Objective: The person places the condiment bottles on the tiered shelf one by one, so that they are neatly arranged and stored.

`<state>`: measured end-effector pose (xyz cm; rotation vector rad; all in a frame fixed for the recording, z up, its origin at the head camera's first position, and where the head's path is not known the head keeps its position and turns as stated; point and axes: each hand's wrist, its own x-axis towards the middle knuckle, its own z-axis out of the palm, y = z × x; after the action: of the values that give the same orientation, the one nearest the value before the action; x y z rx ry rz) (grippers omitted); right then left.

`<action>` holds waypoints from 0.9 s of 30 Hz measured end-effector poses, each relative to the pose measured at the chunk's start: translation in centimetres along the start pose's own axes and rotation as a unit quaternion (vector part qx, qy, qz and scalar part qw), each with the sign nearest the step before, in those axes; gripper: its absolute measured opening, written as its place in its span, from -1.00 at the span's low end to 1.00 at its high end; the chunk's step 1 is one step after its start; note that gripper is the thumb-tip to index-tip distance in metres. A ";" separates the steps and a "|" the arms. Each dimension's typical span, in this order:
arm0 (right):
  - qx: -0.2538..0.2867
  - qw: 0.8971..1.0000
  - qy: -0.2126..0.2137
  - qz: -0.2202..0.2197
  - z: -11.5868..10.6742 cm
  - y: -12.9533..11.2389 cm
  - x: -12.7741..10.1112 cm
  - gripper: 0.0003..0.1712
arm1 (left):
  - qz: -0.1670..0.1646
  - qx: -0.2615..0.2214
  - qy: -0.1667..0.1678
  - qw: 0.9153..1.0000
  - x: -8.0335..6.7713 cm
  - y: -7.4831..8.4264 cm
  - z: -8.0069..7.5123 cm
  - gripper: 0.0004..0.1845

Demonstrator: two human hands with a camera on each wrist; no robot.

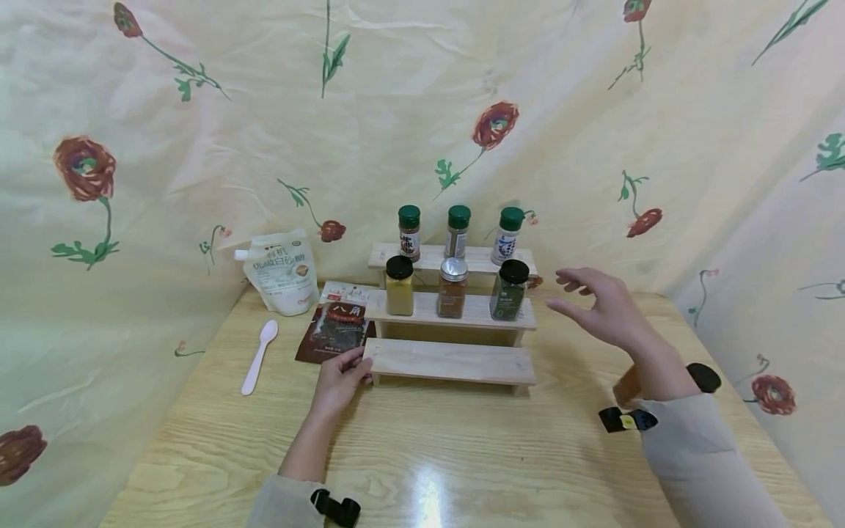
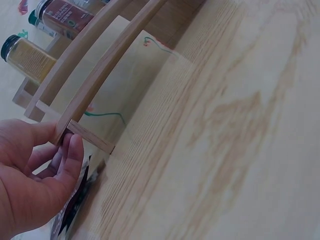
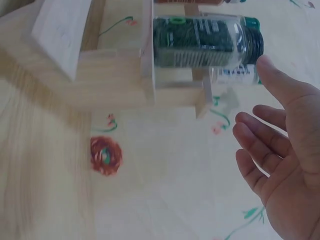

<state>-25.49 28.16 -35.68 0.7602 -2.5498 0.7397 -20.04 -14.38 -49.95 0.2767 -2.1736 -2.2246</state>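
Observation:
A three-step wooden rack point(image 1: 449, 361) stands on the table. My left hand point(image 1: 339, 381) pinches the left end of its lowest step, with thumb and fingers around the board's edge in the left wrist view. To the right of the rack, my right hand point(image 1: 604, 304) is raised with fingers spread and holds nothing. On the middle step stand a yellow spice jar point(image 1: 399, 293), a reddish-brown spice jar point(image 1: 452, 297) with a silver lid, and a dark green herb jar point(image 3: 195, 42). The top step carries three green-capped shakers point(image 1: 506, 238). The lowest step is bare.
Left of the rack are a white spouted pouch point(image 1: 280, 271), a dark red spice packet point(image 1: 330, 330) partly behind the rack, and a white spoon point(image 1: 260, 358). A brown item point(image 1: 627, 385) and a round black lid point(image 1: 703, 378) show past my right forearm. Flower-printed cloth hangs behind the table.

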 end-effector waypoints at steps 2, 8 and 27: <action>-0.003 1.000 -0.001 0.005 -0.3 0.3 -0.7 -0.47 | -0.001 0.001 0.002 1.000 0.0 0.0 0.0 -0.58; -0.004 1.000 -0.005 0.019 -1.3 1.2 -2.5 -0.44 | -0.002 0.002 0.005 1.000 0.0 -0.1 0.0 -0.59; -0.034 0.997 -0.029 0.071 -3.4 3.8 -7.6 -0.44 | -0.001 0.004 0.003 1.000 0.0 0.0 -0.1 -0.57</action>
<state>-21.15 35.82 -38.14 0.5931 -2.6879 0.6804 -20.05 -14.45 -49.95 0.2867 -2.1810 -2.2133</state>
